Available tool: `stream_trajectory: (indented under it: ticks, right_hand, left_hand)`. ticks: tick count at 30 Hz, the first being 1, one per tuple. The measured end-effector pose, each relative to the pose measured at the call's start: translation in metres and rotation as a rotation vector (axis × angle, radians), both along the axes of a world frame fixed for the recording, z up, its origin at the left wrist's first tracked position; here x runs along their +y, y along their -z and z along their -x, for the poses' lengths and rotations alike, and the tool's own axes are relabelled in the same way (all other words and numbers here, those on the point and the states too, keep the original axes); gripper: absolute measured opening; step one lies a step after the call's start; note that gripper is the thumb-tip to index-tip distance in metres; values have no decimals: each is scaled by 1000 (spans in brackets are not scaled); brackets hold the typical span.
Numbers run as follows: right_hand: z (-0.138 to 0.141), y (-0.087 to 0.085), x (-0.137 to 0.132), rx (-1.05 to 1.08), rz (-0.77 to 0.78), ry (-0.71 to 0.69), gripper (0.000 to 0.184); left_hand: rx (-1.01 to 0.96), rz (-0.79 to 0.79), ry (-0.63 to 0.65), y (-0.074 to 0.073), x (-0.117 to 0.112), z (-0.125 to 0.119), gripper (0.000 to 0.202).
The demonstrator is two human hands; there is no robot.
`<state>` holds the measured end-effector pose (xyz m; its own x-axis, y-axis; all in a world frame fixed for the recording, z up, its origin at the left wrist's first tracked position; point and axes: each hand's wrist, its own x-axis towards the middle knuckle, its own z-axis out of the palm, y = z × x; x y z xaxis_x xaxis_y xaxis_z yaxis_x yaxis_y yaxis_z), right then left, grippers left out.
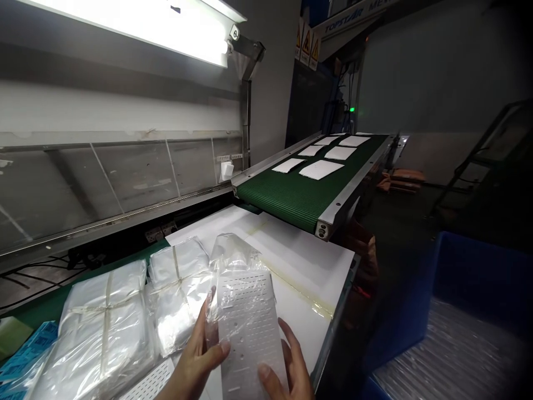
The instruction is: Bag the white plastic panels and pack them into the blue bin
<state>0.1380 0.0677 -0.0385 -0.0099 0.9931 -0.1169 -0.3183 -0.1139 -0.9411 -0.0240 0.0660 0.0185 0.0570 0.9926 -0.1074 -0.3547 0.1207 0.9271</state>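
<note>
A white slotted plastic panel (247, 328) lies partly inside a clear plastic bag (233, 253), whose loose top end bunches up beyond it. My left hand (200, 350) grips the panel's left side through the bag, thumb on top. On the right edge, my right hand (287, 366) holds the lower part, thumb on its face and fingers behind. To the left are two tied stacks of clear plastic bags, a larger stack (104, 328) and a smaller stack (179, 289). Another slotted white panel (150, 380) lies partly under the larger stack, near my left wrist.
White sheeting (308, 255) covers the table. Beyond it, a green conveyor belt (283, 194) carries several white panels (321, 169). At right stands a blue bin (441, 266) of bagged items. Blue plastic pieces (31, 350) lie far left; a bright lamp (137, 28) hangs above.
</note>
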Motion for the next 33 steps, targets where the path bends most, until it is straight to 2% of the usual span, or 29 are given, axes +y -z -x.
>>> stream_trajectory:
  ticks: [2, 4, 6, 8, 10, 13, 15, 17, 20, 23, 25, 28, 31, 33]
  right_hand:
    - [-5, 8, 12, -79, -78, -78, 77]
    - [-9, 20, 21, -148, -148, -149, 68]
    - [-12, 32, 26, -226, -164, -193, 67]
    - [-15, 37, 28, -327, -126, -182, 70]
    - [-21, 30, 28, -358, -127, -167, 78]
    - [-29, -3, 31, -263, -196, -172, 83]
    - [-32, -27, 36, -260, -198, -204, 76]
    - [-33, -42, 42, -335, -220, -260, 62]
    - [-34, -38, 46, -417, -287, -319, 40]
    - [-35, -23, 46, -408, -315, -288, 38]
    - [-37, -18, 45, -418, -344, -256, 47]
    - [-44, -22, 44, -431, -388, -167, 55]
    - [-54, -29, 44, -497, -417, -13, 29]
    - [-58, -32, 43, -570, -418, 32, 20]
  left_hand:
    - [-67, -95, 164, -4, 4, 10, 101]
    - [-51, -170, 288, -10, 8, 19, 91]
    - [48, -165, 290, -13, 11, 26, 74]
    - [192, -128, 203, -10, 13, 27, 54]
    - [301, -130, 118, -2, 14, 22, 41]
    - [367, -192, 117, 12, 12, 10, 36]
    - [407, -225, 124, 18, 9, 3, 34]
    - [451, -239, 129, 23, 6, 0, 33]
    - [427, -227, 184, 23, 8, 6, 50]
    - [306, -209, 197, 12, 18, 12, 69]
    - [277, -198, 172, 2, 28, 9, 63]
    - [262, -206, 177, -7, 37, -2, 43]
    - [192, -220, 166, -3, 38, -10, 39]
    - [191, -223, 132, 3, 37, -11, 43]
